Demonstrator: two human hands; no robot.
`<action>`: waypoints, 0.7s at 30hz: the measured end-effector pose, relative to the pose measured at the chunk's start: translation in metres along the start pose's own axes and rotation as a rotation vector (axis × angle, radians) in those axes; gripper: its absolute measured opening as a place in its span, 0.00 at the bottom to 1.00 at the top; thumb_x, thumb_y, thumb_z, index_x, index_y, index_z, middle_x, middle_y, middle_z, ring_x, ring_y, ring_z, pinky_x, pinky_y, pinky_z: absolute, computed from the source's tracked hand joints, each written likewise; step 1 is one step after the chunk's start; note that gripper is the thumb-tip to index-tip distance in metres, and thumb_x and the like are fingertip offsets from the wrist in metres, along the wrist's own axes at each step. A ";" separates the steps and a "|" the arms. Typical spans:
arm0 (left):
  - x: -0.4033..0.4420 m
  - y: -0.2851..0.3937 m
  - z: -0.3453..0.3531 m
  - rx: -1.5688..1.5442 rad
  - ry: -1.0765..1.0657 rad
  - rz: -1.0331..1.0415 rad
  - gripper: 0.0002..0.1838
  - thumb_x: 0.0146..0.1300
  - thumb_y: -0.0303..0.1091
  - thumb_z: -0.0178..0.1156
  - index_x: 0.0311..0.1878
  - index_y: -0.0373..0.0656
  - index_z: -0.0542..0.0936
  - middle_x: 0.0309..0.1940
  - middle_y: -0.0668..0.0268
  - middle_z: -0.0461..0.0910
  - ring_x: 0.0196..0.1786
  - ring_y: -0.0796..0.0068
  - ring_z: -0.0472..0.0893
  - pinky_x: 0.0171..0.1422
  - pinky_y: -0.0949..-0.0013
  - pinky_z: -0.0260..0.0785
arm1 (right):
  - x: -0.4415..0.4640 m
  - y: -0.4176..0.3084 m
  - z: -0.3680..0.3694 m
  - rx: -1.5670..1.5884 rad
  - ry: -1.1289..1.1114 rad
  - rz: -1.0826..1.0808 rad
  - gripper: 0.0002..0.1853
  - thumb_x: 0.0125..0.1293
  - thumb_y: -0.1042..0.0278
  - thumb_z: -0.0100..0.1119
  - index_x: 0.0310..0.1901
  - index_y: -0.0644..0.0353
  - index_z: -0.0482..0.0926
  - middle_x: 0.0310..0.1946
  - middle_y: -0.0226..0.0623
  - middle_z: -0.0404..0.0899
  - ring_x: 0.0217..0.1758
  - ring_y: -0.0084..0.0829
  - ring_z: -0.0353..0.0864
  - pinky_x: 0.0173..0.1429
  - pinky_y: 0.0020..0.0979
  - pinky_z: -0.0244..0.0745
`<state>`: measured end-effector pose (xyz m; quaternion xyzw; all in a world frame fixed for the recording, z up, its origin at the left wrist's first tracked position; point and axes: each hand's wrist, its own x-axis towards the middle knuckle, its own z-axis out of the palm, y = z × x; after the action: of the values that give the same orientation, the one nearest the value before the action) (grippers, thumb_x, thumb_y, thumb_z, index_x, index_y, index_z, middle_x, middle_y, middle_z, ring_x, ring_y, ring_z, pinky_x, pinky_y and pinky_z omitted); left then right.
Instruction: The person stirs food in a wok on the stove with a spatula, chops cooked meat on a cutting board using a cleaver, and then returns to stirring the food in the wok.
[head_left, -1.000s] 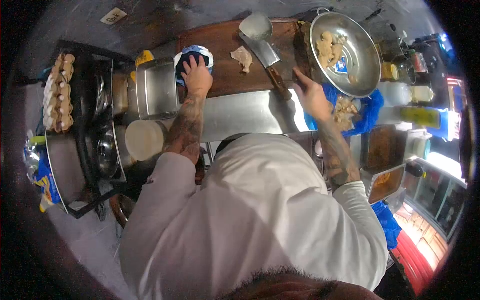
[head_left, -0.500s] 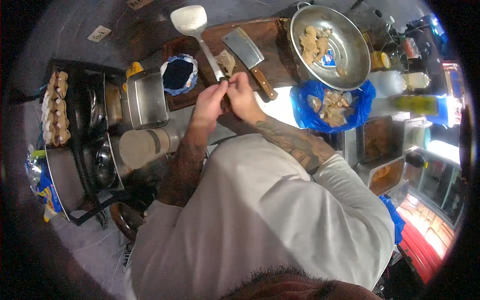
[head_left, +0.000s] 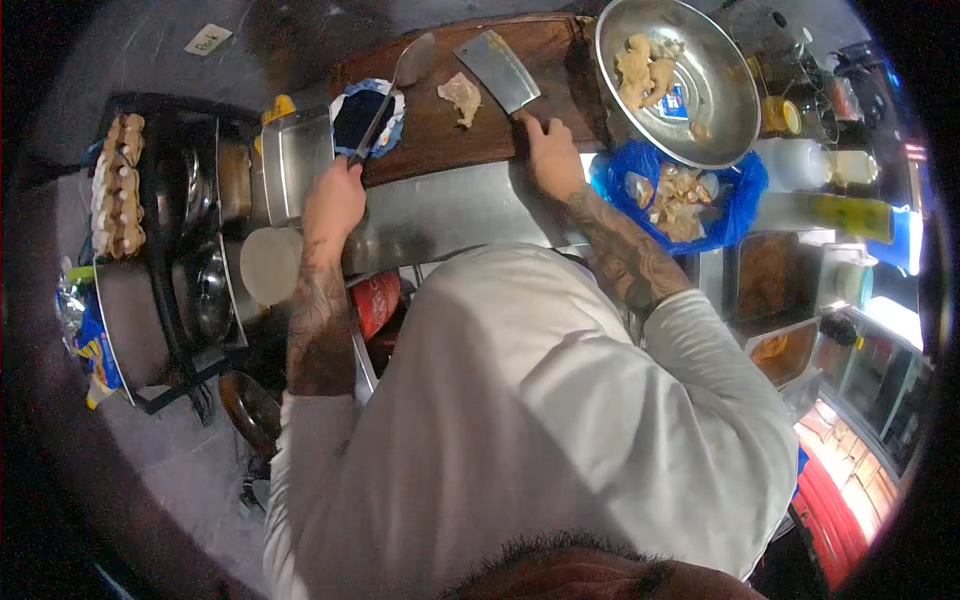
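Observation:
My left hand (head_left: 334, 202) is closed around the dark handle of a metal spatula (head_left: 413, 60), whose blade is tilted over the far left part of a wooden cutting board (head_left: 430, 140). My right hand (head_left: 556, 158) grips the handle of a cleaver (head_left: 498, 70); its wide blade is over the board, pointing away from me. A pale piece of meat (head_left: 460, 97) lies on the board between the two tools. Behind the spatula's handle sits a round, dark blue bundle (head_left: 352, 118) with a crumpled white-and-blue edge.
On the right stands a large metal bowl (head_left: 722, 110) holding pale meat pieces and a small blue packet. Nearer me is a blue plastic bag (head_left: 745, 205) with more pieces. A steel tray (head_left: 298, 160) and an egg carton (head_left: 128, 190) are on the left. Bottles (head_left: 795, 163) line the right.
My hands were together at the spatula's handle and are now apart. The left moved left with the spatula, and the right took hold of the cleaver. The view shifted slightly.

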<state>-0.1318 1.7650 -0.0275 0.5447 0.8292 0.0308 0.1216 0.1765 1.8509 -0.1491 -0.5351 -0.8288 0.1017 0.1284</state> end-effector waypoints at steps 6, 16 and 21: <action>0.009 0.007 -0.027 0.080 -0.046 0.057 0.18 0.69 0.43 0.50 0.51 0.38 0.78 0.42 0.43 0.81 0.49 0.40 0.79 0.54 0.43 0.70 | -0.030 0.023 -0.034 0.534 0.029 0.020 0.31 0.56 0.74 0.60 0.63 0.58 0.63 0.47 0.64 0.77 0.52 0.58 0.78 0.54 0.46 0.75; 0.018 0.021 -0.028 0.096 -0.082 0.167 0.16 0.68 0.41 0.52 0.44 0.37 0.79 0.40 0.43 0.81 0.47 0.41 0.80 0.53 0.45 0.71 | -0.087 -0.009 -0.104 0.770 -0.442 0.037 0.26 0.57 0.74 0.57 0.59 0.58 0.69 0.34 0.54 0.82 0.38 0.51 0.83 0.46 0.41 0.77; 0.005 0.015 -0.047 0.129 -0.141 0.113 0.16 0.68 0.40 0.52 0.43 0.35 0.80 0.40 0.42 0.81 0.48 0.41 0.80 0.53 0.46 0.71 | -0.087 -0.002 -0.090 0.730 -0.350 0.077 0.26 0.56 0.74 0.57 0.59 0.59 0.69 0.35 0.56 0.82 0.40 0.53 0.84 0.47 0.43 0.77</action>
<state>-0.1314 1.7796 0.0195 0.5982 0.7867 -0.0545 0.1424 0.2384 1.7738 -0.0724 -0.4594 -0.7269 0.4837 0.1630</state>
